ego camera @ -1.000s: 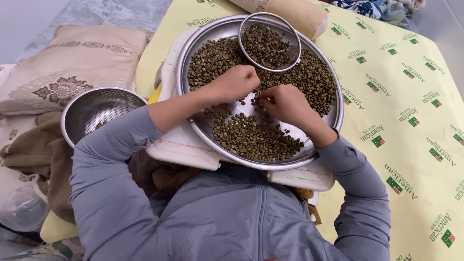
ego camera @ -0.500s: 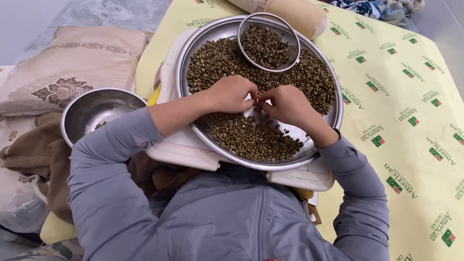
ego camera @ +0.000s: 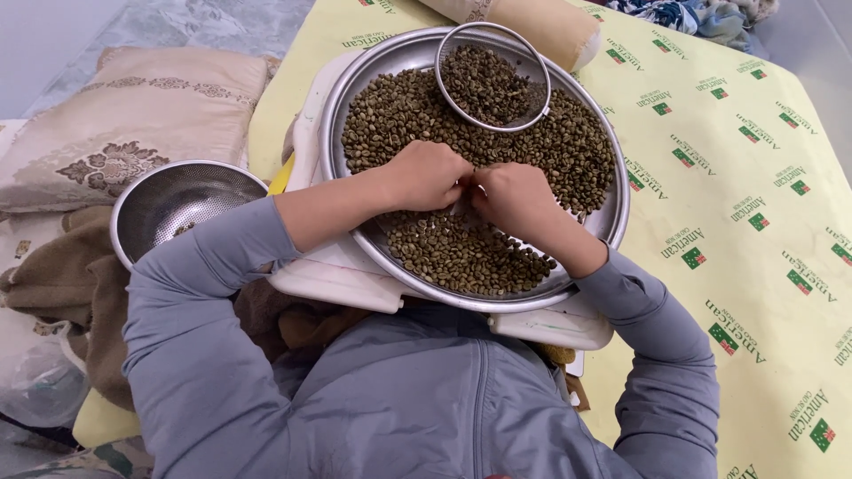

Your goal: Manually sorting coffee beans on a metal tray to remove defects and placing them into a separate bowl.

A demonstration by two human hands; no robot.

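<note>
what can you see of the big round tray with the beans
The big round tray looks like shiny silver metal, shallow with a raised rim. It lies flat on a white support in front of the person. Greenish-brown beans cover most of it, with a bare strip near the middle. A small round metal bowl of beans sits at its far side. The left hand and right hand rest on the beans, close together.

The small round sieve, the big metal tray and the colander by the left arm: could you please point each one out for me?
small round sieve (ego camera: 531, 55), head view, on its metal rim at upper right.
big metal tray (ego camera: 620, 206), head view, on its bare right rim.
colander (ego camera: 177, 200), head view, on its perforated inner wall.
</note>
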